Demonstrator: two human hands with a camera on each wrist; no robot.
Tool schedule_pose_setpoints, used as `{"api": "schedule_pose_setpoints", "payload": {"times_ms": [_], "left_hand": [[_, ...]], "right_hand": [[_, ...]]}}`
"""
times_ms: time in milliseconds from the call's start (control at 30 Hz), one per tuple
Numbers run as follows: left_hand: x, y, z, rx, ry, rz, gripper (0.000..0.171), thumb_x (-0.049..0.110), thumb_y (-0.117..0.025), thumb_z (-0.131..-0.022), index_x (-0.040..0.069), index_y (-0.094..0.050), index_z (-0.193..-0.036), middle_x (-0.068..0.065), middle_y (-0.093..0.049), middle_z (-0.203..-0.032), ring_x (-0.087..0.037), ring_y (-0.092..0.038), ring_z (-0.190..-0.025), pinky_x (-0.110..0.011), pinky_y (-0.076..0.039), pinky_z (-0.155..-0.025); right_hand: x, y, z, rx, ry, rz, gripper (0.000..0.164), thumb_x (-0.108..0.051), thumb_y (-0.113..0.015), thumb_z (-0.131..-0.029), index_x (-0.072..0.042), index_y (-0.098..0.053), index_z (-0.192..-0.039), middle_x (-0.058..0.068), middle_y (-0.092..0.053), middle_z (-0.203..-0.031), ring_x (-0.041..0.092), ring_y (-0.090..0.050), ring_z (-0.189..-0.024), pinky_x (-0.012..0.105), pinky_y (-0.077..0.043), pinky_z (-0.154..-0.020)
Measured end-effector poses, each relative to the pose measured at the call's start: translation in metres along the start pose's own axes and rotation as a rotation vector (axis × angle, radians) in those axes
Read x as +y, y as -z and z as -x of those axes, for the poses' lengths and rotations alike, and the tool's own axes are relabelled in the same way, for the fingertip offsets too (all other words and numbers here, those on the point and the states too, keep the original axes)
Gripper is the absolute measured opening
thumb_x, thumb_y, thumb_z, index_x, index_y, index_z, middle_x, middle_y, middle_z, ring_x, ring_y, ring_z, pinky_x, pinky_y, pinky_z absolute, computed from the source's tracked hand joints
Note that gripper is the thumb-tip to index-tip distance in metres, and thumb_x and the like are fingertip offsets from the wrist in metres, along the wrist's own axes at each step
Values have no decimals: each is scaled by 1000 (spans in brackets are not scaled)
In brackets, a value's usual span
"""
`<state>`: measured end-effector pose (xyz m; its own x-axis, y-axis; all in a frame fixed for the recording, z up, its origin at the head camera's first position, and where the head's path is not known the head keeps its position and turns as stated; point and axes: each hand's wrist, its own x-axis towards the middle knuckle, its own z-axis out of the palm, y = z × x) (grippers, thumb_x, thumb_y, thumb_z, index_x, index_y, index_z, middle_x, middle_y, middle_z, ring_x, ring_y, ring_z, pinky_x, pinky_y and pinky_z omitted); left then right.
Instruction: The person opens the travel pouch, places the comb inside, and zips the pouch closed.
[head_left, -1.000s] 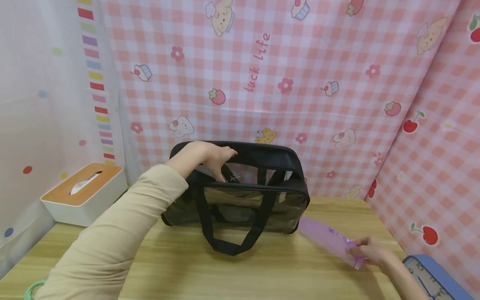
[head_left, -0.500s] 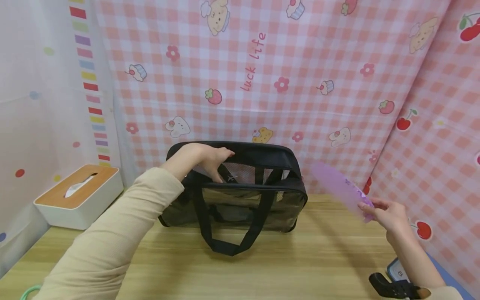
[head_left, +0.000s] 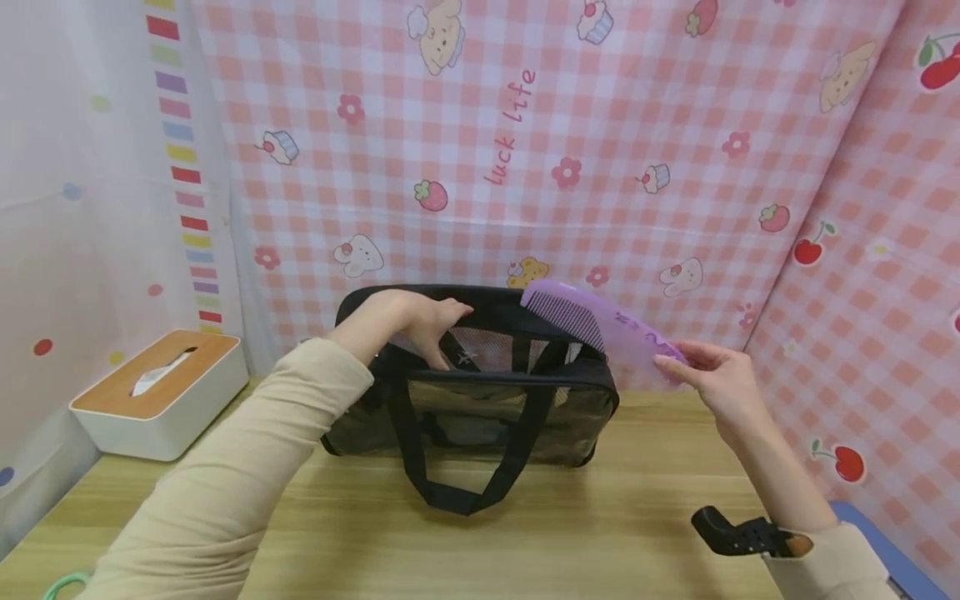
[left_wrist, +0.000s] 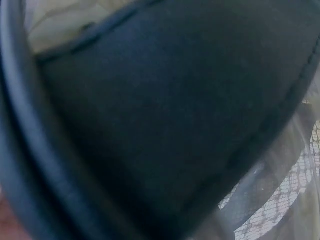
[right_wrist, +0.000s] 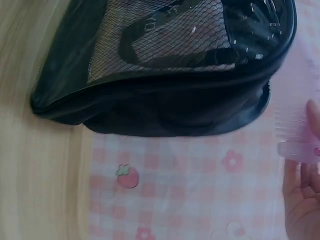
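A black bag (head_left: 468, 421) with see-through and mesh panels stands on the table, its top unzipped and gaping. My left hand (head_left: 429, 325) reaches across the left end of its mouth, thumb at the front edge and fingers stretched toward the back rim. In the left wrist view the bag's black fabric (left_wrist: 165, 110) fills most of the picture. Between thumb and fingers my right hand (head_left: 716, 379) pinches one end of a purple comb (head_left: 600, 325). The comb's far end overlaps the right side of the bag's opening, teeth facing down. The right wrist view shows the comb (right_wrist: 295, 120) at its right edge.
A white tissue box (head_left: 161, 400) with a wooden lid stands at the left. A blue-edged clock (head_left: 885, 546) lies partly behind the right sleeve. Something green and looped (head_left: 66, 583) shows at the bottom left. Checked cloth (head_left: 615, 108) hangs behind the bag.
My right hand has lifted the comb off the table and carried it up and left to the bag's mouth. The left hand has stayed at the opening.
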<state>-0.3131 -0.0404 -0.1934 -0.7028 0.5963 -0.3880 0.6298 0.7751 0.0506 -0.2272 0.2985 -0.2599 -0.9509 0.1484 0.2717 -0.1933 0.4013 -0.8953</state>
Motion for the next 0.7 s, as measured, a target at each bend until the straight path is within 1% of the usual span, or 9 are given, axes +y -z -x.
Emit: {"api": "schedule_pose_setpoints", "payload": {"times_ms": [100, 133, 167, 267, 300, 400, 500, 633, 700], "left_hand": [[0, 0, 0, -5, 12, -26, 89, 30, -59, -88, 1, 1, -146, -19, -4, -152, -29, -20, -139, -42, -29, -110], [0, 0, 0, -7, 15, -35, 89, 31, -59, -88, 1, 1, -146, -19, -3, -152, -29, -20, -139, -42, -29, -110], [-1, 0, 0, -6, 19, -44, 89, 32, -59, -88, 1, 1, -146, -19, -3, -152, -29, -21, -138, -42, -29, -110], [-1, 1, 1, -8, 26, -44, 89, 32, -59, -88, 2, 1, -146, -18, -3, -153, -28, -20, -139, -41, -29, -110], [-1, 1, 1, -7, 29, -42, 89, 32, -59, -88, 3, 1, -146, -18, -3, -153, -27, -19, -139, -41, -29, -111], [-1, 1, 1, -8, 33, -29, 89, 32, -59, -88, 4, 2, -147, -16, -3, -153, -27, -18, -140, -40, -29, -110], [0, 1, 1, -7, 31, -30, 89, 32, -59, -88, 4, 1, -147, -15, -3, -153, -26, -19, -139, -39, -30, -110], [1, -1, 1, -9, 27, -27, 88, 32, -59, -88, 5, 1, -147, -15, -3, -153, -25, -20, -139, -38, -29, -110], [0, -1, 1, -6, 32, -27, 89, 32, -59, -88, 5, 1, -147, -15, -3, -153, -25, -21, -138, -38, -30, -110]], "right_hand": [[-15, -14, -12, -94, -4, 208, 43, -36, -70, -79, -5, -66, -108, -23, -62, -73, -1, -55, -72, 20, -46, -68], [-20, -19, -17, -124, -8, 252, 51, -37, -71, -78, 1, -64, -110, -20, -63, -74, 2, -55, -72, 22, -46, -68], [-26, -25, -22, -151, -17, 283, 52, -36, -71, -78, 3, -63, -111, -17, -65, -75, 4, -55, -72, 23, -46, -68], [-42, -43, -37, -226, -47, 353, 48, -32, -73, -77, 2, -64, -110, 1, -70, -87, 12, -57, -78, 24, -48, -68], [-47, -50, -41, -251, -53, 366, 46, -30, -73, -78, 2, -65, -109, 8, -70, -92, 16, -58, -83, 27, -50, -71], [-59, -71, -52, -304, -79, 404, 40, -24, -73, -78, 2, -66, -107, 18, -65, -109, 23, -56, -97, 35, -50, -83], [-66, -94, -59, -343, -106, 452, 37, -21, -74, -77, 2, -68, -104, 19, -63, -113, 21, -55, -98, 35, -50, -86], [-70, -121, -64, -385, -109, 515, 31, -21, -75, -76, 0, -71, -99, 17, -67, -105, 14, -61, -84, 27, -53, -73], [-71, -129, -64, -409, -90, 548, 30, -21, -74, -76, -1, -71, -98, 15, -69, -101, 15, -63, -82, 28, -53, -73]]}}
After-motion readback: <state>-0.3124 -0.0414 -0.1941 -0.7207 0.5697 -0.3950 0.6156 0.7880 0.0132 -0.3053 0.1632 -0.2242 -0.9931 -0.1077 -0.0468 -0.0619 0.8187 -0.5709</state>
